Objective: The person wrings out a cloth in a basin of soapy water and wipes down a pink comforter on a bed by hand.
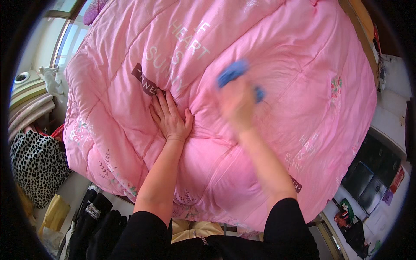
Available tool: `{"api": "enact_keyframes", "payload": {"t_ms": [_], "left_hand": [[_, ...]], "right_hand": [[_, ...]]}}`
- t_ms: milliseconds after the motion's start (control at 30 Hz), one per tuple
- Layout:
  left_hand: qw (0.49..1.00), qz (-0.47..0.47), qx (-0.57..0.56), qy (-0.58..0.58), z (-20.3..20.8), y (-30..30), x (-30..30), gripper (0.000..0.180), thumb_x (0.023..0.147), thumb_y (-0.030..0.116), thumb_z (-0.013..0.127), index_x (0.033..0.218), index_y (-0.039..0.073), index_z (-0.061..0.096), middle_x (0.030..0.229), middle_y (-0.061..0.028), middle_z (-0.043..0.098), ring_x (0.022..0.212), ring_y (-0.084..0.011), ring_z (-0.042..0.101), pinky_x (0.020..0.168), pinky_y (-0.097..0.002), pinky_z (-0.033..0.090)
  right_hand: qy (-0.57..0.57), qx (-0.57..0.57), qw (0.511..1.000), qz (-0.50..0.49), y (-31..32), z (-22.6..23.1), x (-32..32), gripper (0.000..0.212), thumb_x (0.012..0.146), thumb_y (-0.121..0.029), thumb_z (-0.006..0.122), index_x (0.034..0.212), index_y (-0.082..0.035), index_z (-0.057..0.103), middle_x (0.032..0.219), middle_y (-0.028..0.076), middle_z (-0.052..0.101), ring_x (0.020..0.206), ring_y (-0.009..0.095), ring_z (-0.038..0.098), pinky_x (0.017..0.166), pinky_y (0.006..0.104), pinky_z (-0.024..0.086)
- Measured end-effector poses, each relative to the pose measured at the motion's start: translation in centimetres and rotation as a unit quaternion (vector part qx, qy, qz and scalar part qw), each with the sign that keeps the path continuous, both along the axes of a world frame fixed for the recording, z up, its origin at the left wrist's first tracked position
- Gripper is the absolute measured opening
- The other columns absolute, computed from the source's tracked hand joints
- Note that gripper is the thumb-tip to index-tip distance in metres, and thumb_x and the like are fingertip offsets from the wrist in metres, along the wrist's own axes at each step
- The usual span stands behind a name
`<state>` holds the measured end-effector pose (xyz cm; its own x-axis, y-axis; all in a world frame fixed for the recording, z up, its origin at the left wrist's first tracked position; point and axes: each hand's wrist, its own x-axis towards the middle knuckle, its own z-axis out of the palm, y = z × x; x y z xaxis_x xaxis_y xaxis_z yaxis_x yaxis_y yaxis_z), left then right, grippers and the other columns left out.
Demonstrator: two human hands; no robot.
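Blue wad (232,73), cloth or brush, too blurred to say: right of the dark label strip (141,78), roughly level with it, over the pink quilt (212,173). Larger visible part slants lower left to upper right; a smaller bit shows past the knuckles. Full long axis hidden.

Right hand (237,102): nearer of the two, right of the strip and a little lower; appears closed around the wad, which protrudes ahead of the fingers. Blur hides finger detail; contact with the fabric not certain.

Left hand (170,119): palm down on the quilt at the strip's lower right end, fingers slightly spread, thumb apart, fingertips over that end. Wad lies up and right of it, well apart.

Farther out: white figurine (53,81) left of the strip; black-spotted white fabric (37,162) below and left.
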<state>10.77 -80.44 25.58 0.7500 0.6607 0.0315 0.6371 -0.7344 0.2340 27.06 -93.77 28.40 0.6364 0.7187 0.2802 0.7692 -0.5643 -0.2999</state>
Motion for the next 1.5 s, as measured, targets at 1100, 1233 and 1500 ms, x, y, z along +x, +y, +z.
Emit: {"api": "enact_keyframes", "payload": {"t_ms": [1100,1233,1500], "left_hand": [[0.952,-0.289,-0.088,0.039,6.3,-11.6,2.5,0.076,0.084,0.036,0.060,0.148,0.010,0.030,0.154,-0.0223,0.023,0.142,-0.0391,0.020,0.117,-0.0523,0.012],[0.947,-0.277,-0.140,0.087,6.5,-12.7,1.2,0.072,0.087,0.039,0.057,0.149,0.012,0.030,0.155,-0.0190,0.023,0.143,-0.0372,0.021,0.116,-0.0510,0.015],[0.943,-0.278,-0.165,0.079,3.3,-11.9,1.1,0.074,0.081,0.057,0.058,0.145,0.026,0.040,0.153,-0.0237,0.023,0.142,-0.0414,0.019,0.115,-0.0551,0.012]], "right_hand": [[0.262,-0.022,0.937,-0.231,-19.2,3.6,-1.8,0.018,0.080,-0.019,0.065,0.093,-0.007,0.061,0.096,0.012,0.061,0.088,0.033,0.057,0.082,0.0427,0.047],[0.183,0.263,0.931,-0.175,-10.9,6.0,1.4,0.025,0.085,-0.018,0.063,0.108,-0.011,0.064,0.100,0.011,0.063,0.088,0.030,0.058,0.082,0.0416,0.049],[-0.021,-0.075,0.984,0.160,-8.3,0.0,6.6,0.014,0.086,-0.029,0.058,0.089,-0.015,0.061,0.091,0.006,0.061,0.087,0.026,0.059,0.077,0.0408,0.051]]}}
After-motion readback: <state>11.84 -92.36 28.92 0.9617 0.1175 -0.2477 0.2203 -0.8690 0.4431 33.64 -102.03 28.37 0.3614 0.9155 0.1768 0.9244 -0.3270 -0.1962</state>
